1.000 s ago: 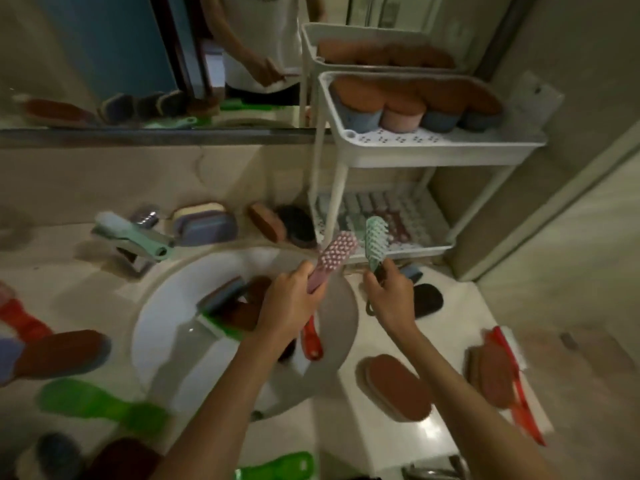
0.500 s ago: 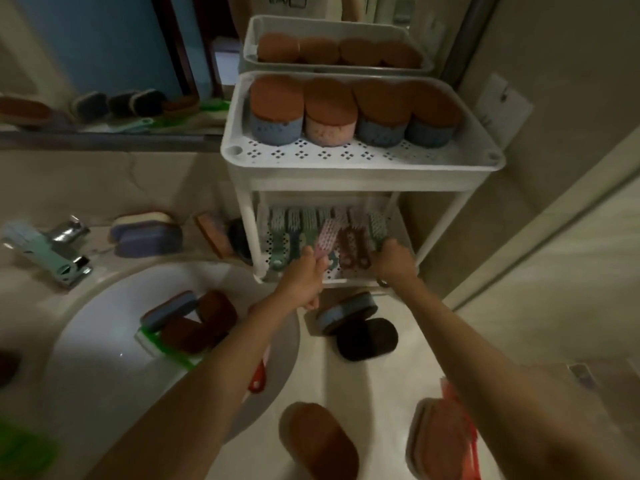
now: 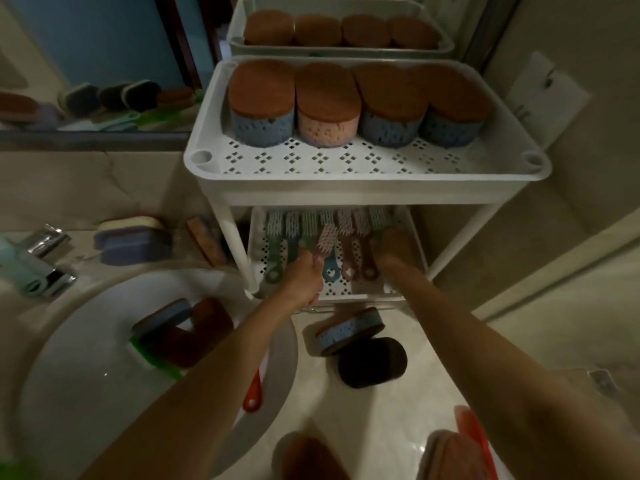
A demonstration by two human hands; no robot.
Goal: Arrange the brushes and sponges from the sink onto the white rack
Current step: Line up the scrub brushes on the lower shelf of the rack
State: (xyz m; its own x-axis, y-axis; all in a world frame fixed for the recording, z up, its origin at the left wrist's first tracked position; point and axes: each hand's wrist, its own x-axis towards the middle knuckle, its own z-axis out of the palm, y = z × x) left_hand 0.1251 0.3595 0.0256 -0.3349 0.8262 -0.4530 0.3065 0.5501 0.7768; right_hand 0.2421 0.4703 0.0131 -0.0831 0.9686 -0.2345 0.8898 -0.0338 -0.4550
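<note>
Bathroom counter | white rack (image 3: 367,180) top tier: four sponges (image 3: 327,105) | left hand (image 3: 303,276) grips pink brush (image 3: 327,239) | right hand (image 3: 393,247) grip unclear

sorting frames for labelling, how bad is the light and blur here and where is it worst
Head view: dim overall; the top tray of the white rack shades its lower shelf, where the right hand is a dark smear, its grip unreadable; the left hand gripping the pink brush is soft but legible; wide-angle bowing at the edges.
</note>
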